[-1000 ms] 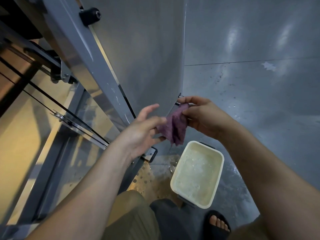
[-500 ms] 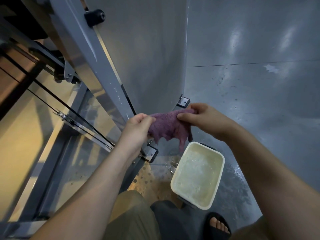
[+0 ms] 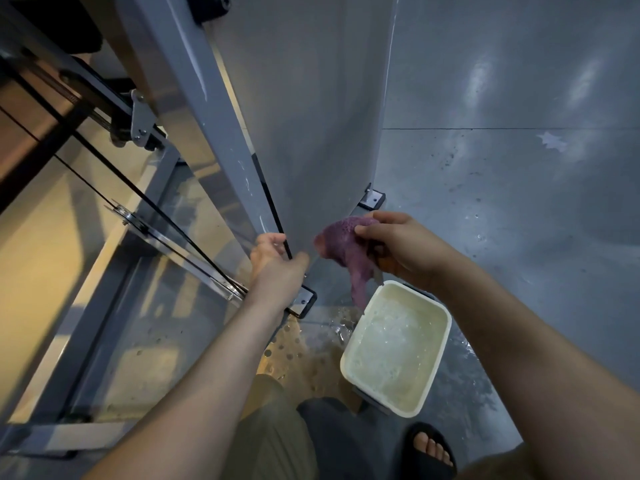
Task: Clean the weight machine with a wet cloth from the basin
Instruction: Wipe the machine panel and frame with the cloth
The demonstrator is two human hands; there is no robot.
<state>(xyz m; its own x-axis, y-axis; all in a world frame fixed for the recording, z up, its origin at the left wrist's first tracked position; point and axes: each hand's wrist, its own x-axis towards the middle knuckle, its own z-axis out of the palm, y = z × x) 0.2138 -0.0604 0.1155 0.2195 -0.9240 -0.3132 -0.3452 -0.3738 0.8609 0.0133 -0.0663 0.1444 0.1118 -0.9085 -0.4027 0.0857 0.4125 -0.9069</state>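
My right hand pinches a wet purple cloth, which hangs bunched against the lower part of the weight machine's grey panel. The cloth's tail droops toward the white basin, which stands on the floor with cloudy water in it. My left hand is blurred and off the cloth; its fingers and thumb curl round the panel's black-edged side, just left of the cloth.
The machine's slanted grey post, black cables and pulley bracket fill the left. A wet, spotted floor patch lies beside the basin. My sandalled foot is below it. Grey floor stretches right.
My left hand let go of the cloth and moved left onto the panel's edge. The cloth, spread between both hands before, now hangs bunched from my right hand alone.
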